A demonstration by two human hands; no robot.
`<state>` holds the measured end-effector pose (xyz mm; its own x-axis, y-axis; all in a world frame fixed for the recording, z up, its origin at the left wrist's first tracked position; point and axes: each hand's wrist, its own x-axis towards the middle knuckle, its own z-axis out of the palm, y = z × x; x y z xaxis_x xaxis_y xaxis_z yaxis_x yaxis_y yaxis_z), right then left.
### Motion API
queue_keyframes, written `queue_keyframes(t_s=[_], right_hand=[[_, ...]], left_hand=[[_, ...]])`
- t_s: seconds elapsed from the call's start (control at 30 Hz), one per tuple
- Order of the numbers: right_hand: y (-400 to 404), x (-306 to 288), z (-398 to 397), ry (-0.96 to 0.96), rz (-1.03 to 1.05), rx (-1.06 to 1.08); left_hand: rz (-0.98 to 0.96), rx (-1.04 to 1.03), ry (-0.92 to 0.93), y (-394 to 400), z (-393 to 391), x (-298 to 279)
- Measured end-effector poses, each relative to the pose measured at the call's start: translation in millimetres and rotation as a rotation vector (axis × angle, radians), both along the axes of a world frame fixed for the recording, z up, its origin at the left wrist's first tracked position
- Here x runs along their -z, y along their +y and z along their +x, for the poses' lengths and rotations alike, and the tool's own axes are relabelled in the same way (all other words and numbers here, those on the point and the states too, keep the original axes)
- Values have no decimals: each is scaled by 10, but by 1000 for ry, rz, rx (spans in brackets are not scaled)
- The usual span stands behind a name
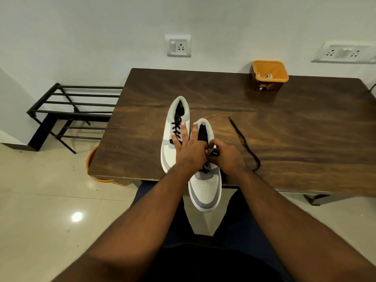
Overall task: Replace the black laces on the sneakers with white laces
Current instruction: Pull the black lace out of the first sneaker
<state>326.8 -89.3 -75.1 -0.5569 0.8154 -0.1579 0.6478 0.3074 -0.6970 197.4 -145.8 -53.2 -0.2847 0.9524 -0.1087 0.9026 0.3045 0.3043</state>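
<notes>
The right hand (227, 157) has its fingers (213, 146) curled, pinching the black lace (245, 143) at the near grey-and-white sneaker (205, 192), which overhangs the dark wooden worktop (305, 129). The left hand (189, 151) rests spread-fingered across both sneakers; the far sneaker (175, 119) is laced black. Beyond the fingers, an orange tub (269, 77) holds white laces (267, 75).

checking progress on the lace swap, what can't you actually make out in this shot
Head view only:
- Eyelets of the near sneaker: covered by the left hand and right hand, so how far its black lace is pulled out cannot be told.
- White laces in the orange tub: mostly behind its rim, count unclear.
- Tub label: too small to read.
- Orange object under the table: mostly hidden by the tabletop.
</notes>
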Motion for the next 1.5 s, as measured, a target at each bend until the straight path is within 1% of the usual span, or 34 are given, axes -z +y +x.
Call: queue_keyframes(t_s=[0.03,0.07,0.1,0.13,0.2,0.23,0.3,0.33,0.37,0.4,0.43,0.47,0.5,0.53,0.6,0.63,0.67,0.7,0.77,0.83,0.87,0.93,1.0,1.07,1.1,1.17,1.23,1.27,1.3,1.37,1.4,1.43,1.47,1.5], right_hand=[[7,-3,-1,-5,6,-1],[12,-9,0,-14,11,0],[21,-7,1,-27,12,5],[34,-9,4,-37,5,12],[34,-2,2,-42,-14,18],[33,-1,5,-43,-11,20],[26,0,-1,-52,2,17],[21,-3,-4,-53,3,18],[21,3,-6,-54,1,23],[23,5,-3,-55,2,23],[20,5,-1,-56,4,21],[19,1,0,-55,7,18],[17,-3,0,-53,9,14],[18,-6,-1,-51,10,11],[15,-18,-2,-57,13,8],[13,-20,0,-61,14,3],[11,-24,-2,-56,19,-4],[7,-23,-2,-48,29,-11],[-7,-34,2,-44,56,-19],[-8,-37,3,-53,69,-21],[-2,-39,2,-60,71,-18],[10,-36,6,-70,55,-8],[17,-38,2,-64,25,3],[23,-18,-5,-52,2,10],[23,-14,-5,-44,-6,15],[27,-1,-10,-37,-14,20],[24,3,-15,-39,-10,9],[26,-1,-7,-44,4,2],[25,-8,-3,-53,22,-11],[6,-18,-3,-90,73,-56],[-3,-26,-6,-118,98,-81],[-19,-29,-13,-139,118,-104],[-29,-38,-22,-154,136,-120],[-41,-49,-33,-166,157,-133]], left_hand=[[-4,-12,-31,21,-10,34],[29,-50,-107,23,-27,64],[110,-124,-235,18,-41,81],[242,-232,-410,1,-47,54],[622,-557,-756,-86,-127,-63],[799,-749,-843,-114,-228,-114],[1050,-1092,-891,-135,-548,-181],[1105,-1228,-898,-138,-714,-179],[1104,-1317,-900,-135,-842,-160],[1058,-1354,-866,-140,-901,-142],[983,-1327,-781,-151,-885,-127],[905,-1229,-666,-161,-811,-121],[837,-1051,-541,-166,-704,-103],[764,-814,-421,-162,-580,-101],[530,-347,-218,-106,-347,-90],[390,-186,-160,-70,-244,-72],[266,-82,-127,-39,-158,-65],[168,-27,-101,-11,-99,-46],[38,10,-42,31,-33,13],[51,0,-67,26,-37,56],[104,-41,-133,19,-56,83],[309,-242,-350,-27,-107,103],[583,-549,-555,-97,-215,52],[775,-841,-668,-143,-420,-43],[802,-944,-675,-152,-546,-89],[717,-1016,-606,-163,-751,-147],[523,-938,-480,-189,-798,-135],[421,-848,-401,-203,-754,-101],[329,-715,-308,-221,-678,-70],[164,-340,-170,-268,-480,-43],[75,-160,-154,-274,-373,-27],[-10,-36,-158,-286,-288,5],[-53,24,-174,-289,-218,51],[-47,31,-194,-292,-176,115]])
